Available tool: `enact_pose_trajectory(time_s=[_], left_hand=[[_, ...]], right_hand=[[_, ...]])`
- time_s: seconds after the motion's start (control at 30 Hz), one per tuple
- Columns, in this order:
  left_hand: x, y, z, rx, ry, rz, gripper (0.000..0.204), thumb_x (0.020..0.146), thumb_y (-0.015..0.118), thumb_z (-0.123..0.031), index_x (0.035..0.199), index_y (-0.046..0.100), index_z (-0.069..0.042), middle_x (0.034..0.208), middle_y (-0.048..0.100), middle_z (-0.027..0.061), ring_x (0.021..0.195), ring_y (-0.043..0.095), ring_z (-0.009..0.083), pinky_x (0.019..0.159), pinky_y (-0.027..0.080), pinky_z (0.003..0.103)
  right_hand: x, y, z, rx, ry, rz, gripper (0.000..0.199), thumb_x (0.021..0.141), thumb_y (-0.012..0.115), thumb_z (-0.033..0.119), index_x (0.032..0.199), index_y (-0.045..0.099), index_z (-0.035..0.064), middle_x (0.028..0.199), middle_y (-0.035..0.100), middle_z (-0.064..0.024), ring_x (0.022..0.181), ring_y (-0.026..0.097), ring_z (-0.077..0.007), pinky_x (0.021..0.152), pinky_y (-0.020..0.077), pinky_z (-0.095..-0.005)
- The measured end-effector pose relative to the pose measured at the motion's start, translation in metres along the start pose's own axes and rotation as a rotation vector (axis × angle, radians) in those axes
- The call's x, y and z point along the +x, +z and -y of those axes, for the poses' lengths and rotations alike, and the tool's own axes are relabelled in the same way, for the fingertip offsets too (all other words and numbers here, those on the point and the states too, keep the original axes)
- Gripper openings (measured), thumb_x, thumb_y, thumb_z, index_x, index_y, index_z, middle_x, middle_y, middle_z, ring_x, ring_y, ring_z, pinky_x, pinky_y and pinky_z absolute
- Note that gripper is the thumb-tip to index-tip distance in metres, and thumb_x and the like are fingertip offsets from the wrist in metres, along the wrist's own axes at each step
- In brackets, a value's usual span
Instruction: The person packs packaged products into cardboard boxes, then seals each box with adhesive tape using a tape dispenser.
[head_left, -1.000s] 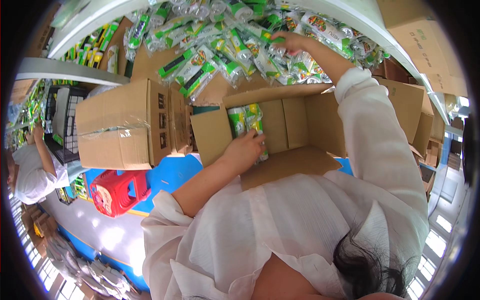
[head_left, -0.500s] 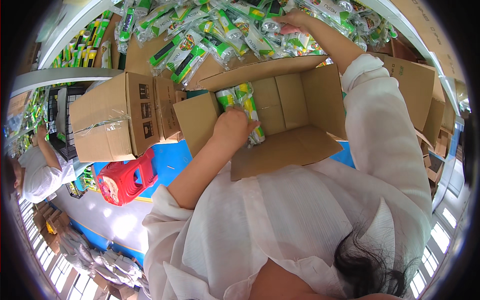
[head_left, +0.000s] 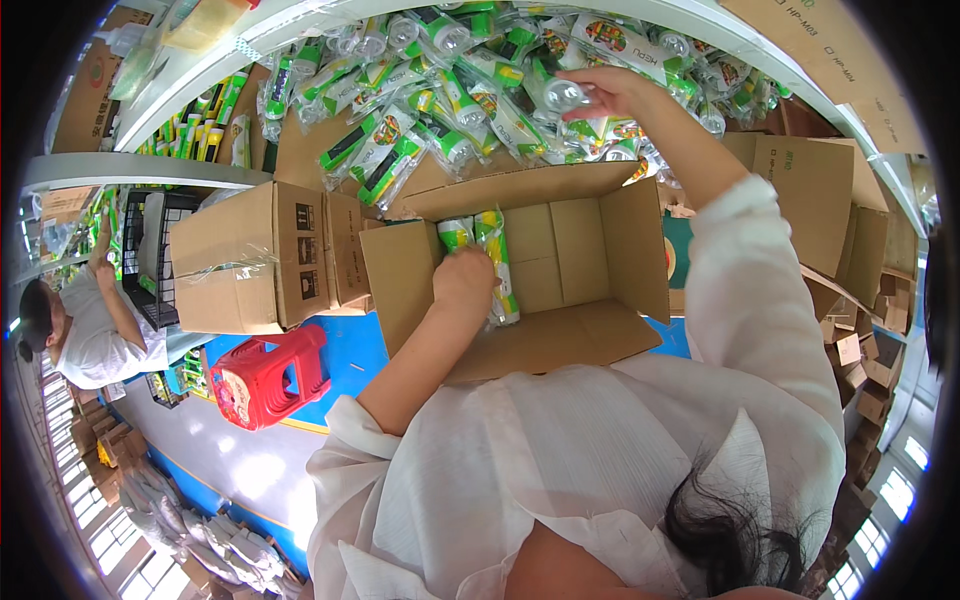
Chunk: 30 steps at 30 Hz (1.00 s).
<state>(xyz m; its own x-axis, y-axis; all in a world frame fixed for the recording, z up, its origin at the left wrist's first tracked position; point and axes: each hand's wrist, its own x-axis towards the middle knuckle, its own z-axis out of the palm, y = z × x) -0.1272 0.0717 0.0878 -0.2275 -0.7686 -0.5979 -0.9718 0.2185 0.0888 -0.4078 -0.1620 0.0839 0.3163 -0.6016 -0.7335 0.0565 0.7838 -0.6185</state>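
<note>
Slim packets [head_left: 503, 272] in glossy clear wrap, green, white and yellow, sit side by side at the left of our open carton [head_left: 585, 250]; our left grip [head_left: 464, 280] curls over them, whether grasping one we cannot tell, while our right grip [head_left: 612, 92] grasps another packet [head_left: 560, 95] by its clear domed end
</note>
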Motion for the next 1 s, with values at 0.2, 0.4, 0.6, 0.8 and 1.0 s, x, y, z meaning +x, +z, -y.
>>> enact_pose_trajectory(time_s=[0.2, 0.4, 0.6, 0.8, 1.0], left_hand=[[-0.015, 0.002, 0.007, 0.158, 0.233, -0.418, 0.063, 0.071, 0.075, -0.032, 0.119, 0.049, 0.001, 0.126, 0.047, 0.011, 0.125, 0.04, 0.0282, 0.097, 0.04, 0.042], [-0.011, 0.028, 0.01, 0.497, 0.341, -0.574, 0.053, 0.08, 0.063, -0.029, 0.124, 0.054, 0.0, 0.138, 0.039, 0.0082, 0.135, 0.029, 0.0275, 0.107, 0.022, 0.06], [-0.014, 0.025, 0.015, 0.329, 0.261, -0.577, 0.039, 0.082, 0.055, -0.016, 0.117, 0.06, 0.002, 0.142, 0.037, 0.0115, 0.136, 0.027, 0.0284, 0.108, 0.015, 0.062], [0.003, 0.028, 0.019, 0.061, 0.248, -0.45, 0.053, 0.088, 0.05, -0.025, 0.138, 0.042, -0.008, 0.141, 0.042, 0.0138, 0.135, 0.032, 0.0286, 0.11, 0.019, 0.055], [0.01, 0.035, 0.02, 0.123, 0.231, -0.441, 0.061, 0.079, 0.062, -0.028, 0.133, 0.045, -0.003, 0.136, 0.045, 0.0157, 0.131, 0.036, 0.0282, 0.108, 0.028, 0.048]], right_hand=[[-0.123, 0.004, -0.026, -0.101, -0.295, -0.003, 0.061, 0.083, 0.07, 0.017, 0.132, 0.039, -0.0042, 0.1, 0.062, -0.011, 0.094, 0.065, -0.0233, 0.087, 0.0563, -0.0409], [-0.209, 0.052, -0.053, -0.067, -0.522, 0.247, 0.079, 0.085, 0.066, 0.013, 0.144, 0.017, -0.0044, 0.12, 0.056, -0.019, 0.101, 0.063, -0.0259, 0.09, 0.0523, -0.0376], [-0.228, 0.097, -0.104, -0.12, -0.184, 0.524, 0.082, 0.073, 0.077, 0.01, 0.139, 0.029, -0.0039, 0.123, 0.055, -0.0157, 0.107, 0.059, -0.0225, 0.088, 0.0505, -0.0351], [-0.181, 0.096, -0.135, -0.198, 0.281, 0.426, 0.077, 0.078, 0.071, 0.007, 0.14, 0.026, -0.003, 0.116, 0.059, -0.0139, 0.098, 0.063, -0.0213, 0.085, 0.0512, -0.0306], [-0.13, 0.142, -0.167, -1.212, -0.022, 0.263, 0.079, 0.08, 0.071, 0.031, 0.134, 0.028, -0.0097, 0.111, 0.059, -0.0227, 0.101, 0.06, -0.0304, 0.088, 0.0478, -0.0358]])
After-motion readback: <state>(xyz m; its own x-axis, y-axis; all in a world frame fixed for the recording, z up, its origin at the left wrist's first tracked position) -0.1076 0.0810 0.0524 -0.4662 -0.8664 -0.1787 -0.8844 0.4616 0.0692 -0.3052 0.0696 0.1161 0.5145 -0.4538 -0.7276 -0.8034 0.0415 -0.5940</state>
